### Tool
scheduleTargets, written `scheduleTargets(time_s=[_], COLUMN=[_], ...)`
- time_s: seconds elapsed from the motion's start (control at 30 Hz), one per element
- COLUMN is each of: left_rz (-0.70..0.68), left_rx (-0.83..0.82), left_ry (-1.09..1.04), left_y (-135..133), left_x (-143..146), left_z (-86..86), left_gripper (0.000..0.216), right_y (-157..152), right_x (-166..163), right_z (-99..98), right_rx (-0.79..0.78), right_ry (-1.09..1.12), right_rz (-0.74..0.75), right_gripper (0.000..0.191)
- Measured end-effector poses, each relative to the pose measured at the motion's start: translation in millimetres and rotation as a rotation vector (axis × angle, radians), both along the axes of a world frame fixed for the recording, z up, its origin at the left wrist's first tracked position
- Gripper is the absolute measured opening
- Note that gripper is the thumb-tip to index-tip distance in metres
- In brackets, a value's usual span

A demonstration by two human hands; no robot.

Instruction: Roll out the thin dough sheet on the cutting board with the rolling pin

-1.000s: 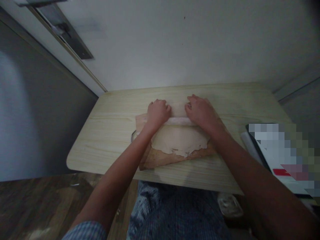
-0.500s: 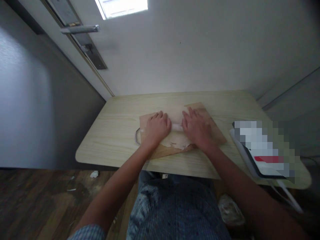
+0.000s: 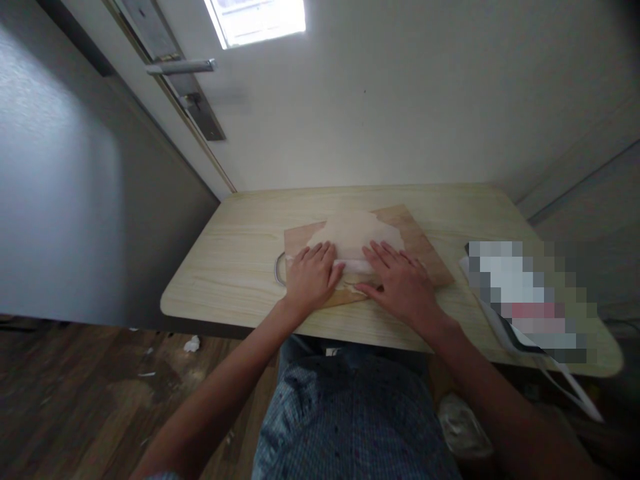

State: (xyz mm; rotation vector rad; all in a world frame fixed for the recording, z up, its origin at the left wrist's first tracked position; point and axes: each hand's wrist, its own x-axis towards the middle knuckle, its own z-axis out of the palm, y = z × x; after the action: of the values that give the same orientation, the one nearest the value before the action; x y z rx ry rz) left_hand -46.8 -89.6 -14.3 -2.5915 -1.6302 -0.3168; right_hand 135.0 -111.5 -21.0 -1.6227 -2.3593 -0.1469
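Note:
A pale rolling pin (image 3: 352,266) lies crosswise over a thin, ragged-edged sheet of dough (image 3: 356,233). Beneath the dough is a wooden cutting board (image 3: 431,257) with a metal loop handle at its left. My left hand (image 3: 313,273) presses flat on the left part of the pin, fingers stretched forward. On the pin's right part rests my right hand (image 3: 400,277), its fingers extended and its thumb out toward the left. Both ends of the pin are hidden under my hands.
The board lies on a light wooden table (image 3: 225,267). A blurred-out flat device (image 3: 525,307) sits at the table's right end, a cable hanging below. A door handle (image 3: 183,67) is at upper left. Crumpled white paper (image 3: 191,344) lies on the floor.
Both hands and the rolling pin have moved toward me, and the fingers have straightened from a curled pose. More of the dough's far part now shows. The view has shifted slightly.

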Motion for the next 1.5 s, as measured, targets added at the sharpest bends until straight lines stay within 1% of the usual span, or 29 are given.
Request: scheduleTargets(time_s=[0.2,0.3,0.37,0.53,0.67,0.8,0.93,1.07,1.2,1.37,1.5], left_rz=[-0.014,-0.02,-0.006,0.062,0.144,0.212,0.201,0.2,0.225,0.289,0.286], left_rx=[-0.02,-0.044,-0.052,-0.091,-0.155,-0.225,-0.259,-0.264,-0.267,-0.257,-0.212], left_ry=[0.06,0.082,0.081,0.063,0.0,-0.093,-0.154,-0.176,-0.153,-0.08,0.003], left_y=[9.0,20.4,31.5,64.2,91.6,118.5,135.1,139.8,136.7,121.5,102.3], left_x=[2.2,3.6,5.9,13.4,16.7,16.9,16.1,16.5,17.5,18.6,18.8], left_z=[3.8,5.9,6.8,8.4,8.5,6.2,4.3,3.1,3.6,6.7,10.1], left_gripper=[0.046,0.046,0.045,0.04,0.038,0.04,0.041,0.042,0.042,0.039,0.039], right_y=[6.8,19.4,31.7,62.7,84.4,110.8,132.1,139.0,136.1,121.6,102.9], right_x=[-0.9,2.2,4.4,5.6,5.3,8.6,12.6,13.8,13.4,9.5,4.9], right_z=[1.4,3.7,6.0,13.4,16.3,10.6,1.8,-1.2,0.0,4.7,8.9], right_rx=[-0.029,-0.054,-0.078,-0.146,-0.199,-0.2,-0.196,-0.178,-0.176,-0.156,-0.148], right_ry=[-0.003,-0.027,-0.046,-0.067,-0.038,0.055,0.117,0.116,0.127,0.08,0.06], right_rz=[-0.03,0.012,0.026,0.007,-0.06,-0.151,-0.201,-0.264,-0.319,-0.342,-0.349], right_gripper=[0.066,0.069,0.069,0.064,0.061,0.062,0.062,0.06,0.057,0.048,0.047])
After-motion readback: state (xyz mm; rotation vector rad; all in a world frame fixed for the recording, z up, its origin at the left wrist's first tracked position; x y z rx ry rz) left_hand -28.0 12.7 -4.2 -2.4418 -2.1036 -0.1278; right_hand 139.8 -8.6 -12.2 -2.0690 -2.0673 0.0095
